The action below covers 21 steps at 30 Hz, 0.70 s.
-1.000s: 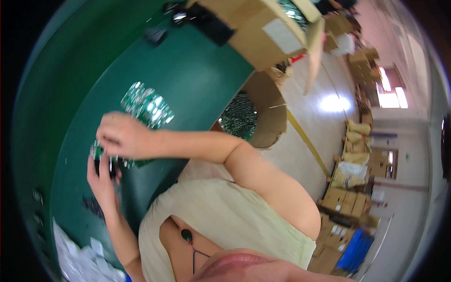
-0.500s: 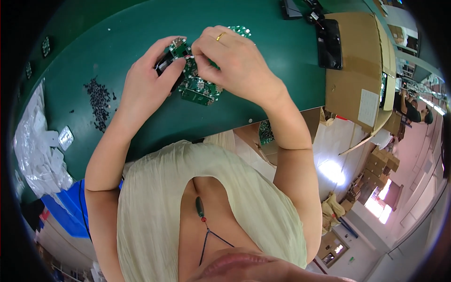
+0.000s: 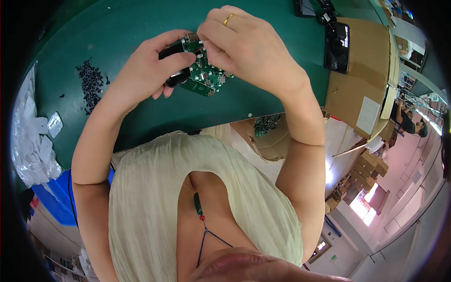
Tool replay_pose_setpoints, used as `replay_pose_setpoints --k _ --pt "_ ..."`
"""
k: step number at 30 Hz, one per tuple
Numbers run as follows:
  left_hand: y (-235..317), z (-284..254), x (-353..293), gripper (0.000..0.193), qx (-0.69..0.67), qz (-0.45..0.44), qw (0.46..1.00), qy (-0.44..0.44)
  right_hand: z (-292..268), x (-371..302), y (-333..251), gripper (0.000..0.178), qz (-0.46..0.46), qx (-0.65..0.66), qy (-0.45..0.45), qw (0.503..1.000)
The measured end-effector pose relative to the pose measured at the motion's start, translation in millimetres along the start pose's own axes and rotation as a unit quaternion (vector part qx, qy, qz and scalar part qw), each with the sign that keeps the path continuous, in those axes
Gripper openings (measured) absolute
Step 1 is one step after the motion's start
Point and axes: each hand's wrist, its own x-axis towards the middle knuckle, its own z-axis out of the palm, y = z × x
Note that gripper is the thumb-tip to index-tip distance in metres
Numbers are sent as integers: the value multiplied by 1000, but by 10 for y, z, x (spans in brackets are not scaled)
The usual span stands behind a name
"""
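Head view, board: I see a green circuit board with small silver parts and a red wire, raised just above the green table.
Left hand: my left hand pinches the board together with a black part.
Right hand: my right hand, wearing a gold ring, grips the board's upper edge with its fingertips.
Table: black bits lie scattered at left, beside clear plastic bags.
Room: a cardboard box stands at right; stacked cartons sit on the floor beyond.
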Motion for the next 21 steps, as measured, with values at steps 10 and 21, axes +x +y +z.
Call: replay_pose_setpoints --k 10,21 --pt "-42 -41 27 34 -11 -20 1000 -21 -48 -20 5 11 -17 55 -94 994" --pt "-46 -19 39 38 60 -10 998 8 13 -2 -2 14 -11 45 -94 994"
